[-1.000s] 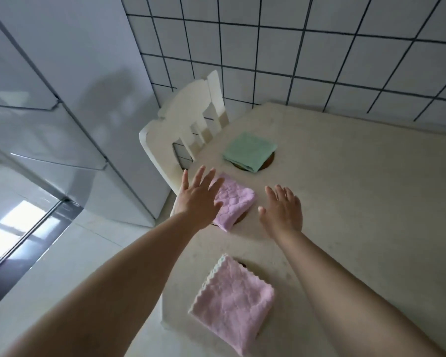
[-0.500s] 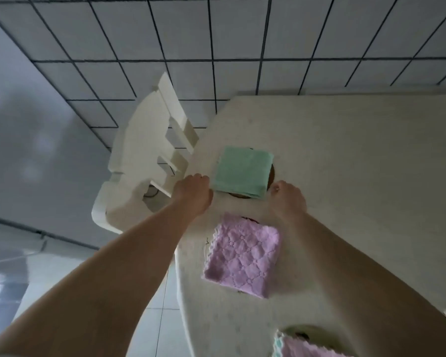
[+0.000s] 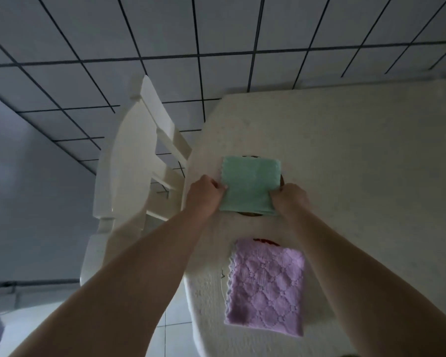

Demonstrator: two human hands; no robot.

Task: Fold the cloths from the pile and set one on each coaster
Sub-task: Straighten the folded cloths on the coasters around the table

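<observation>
A folded green cloth (image 3: 250,184) lies on a round brown coaster (image 3: 250,214) whose rim peeks out at the cloth's near edge. My left hand (image 3: 206,194) pinches the cloth's near left edge and my right hand (image 3: 290,198) pinches its near right edge. Nearer to me, a folded pink quilted cloth (image 3: 265,287) covers another coaster (image 3: 265,240), of which only a thin red-brown sliver shows at the far side.
The cloths lie on a cream table (image 3: 358,163) near its left edge. A white chair (image 3: 137,161) stands close against that edge. A tiled wall (image 3: 216,34) rises behind the table. Pale floor tiles show at the lower left.
Both hands moved forward from the pink cloth to the green one and now pinch its near edges. The view tilted further forward, and the nearest pink cloth left the frame.
</observation>
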